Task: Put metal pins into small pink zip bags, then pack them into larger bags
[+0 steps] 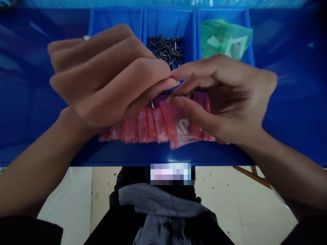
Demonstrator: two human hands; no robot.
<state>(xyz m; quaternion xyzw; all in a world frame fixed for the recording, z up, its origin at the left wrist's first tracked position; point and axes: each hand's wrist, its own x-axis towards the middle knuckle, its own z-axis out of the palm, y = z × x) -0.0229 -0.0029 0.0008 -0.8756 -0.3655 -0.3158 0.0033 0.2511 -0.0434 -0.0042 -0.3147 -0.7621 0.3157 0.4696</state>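
Observation:
My left hand [109, 75] hovers over the table, back of the hand up, with its fingers curled and thumb and forefinger pressed together. Whatever it may hold is hidden. Facing it, my right hand [230, 92] pinches at a tiny dark piece, too small to name; the fingertips of both hands meet. Just below my left thumb, a few small metal screws [153, 104] show; I cannot tell whether they lie on the bags or stick out from the palm. Under both hands, a row of pink-edged zip bags [155, 127] overlaps, one with clear-white parts inside.
Three blue bins stand at the back: the left bin [116, 22] is partly hidden by my hand, the middle bin [170, 23] holds many dark screws [166, 49], and the right one holds a green plastic bag [224, 37] of white parts. The blue table's front edge [122, 161] runs before my lap.

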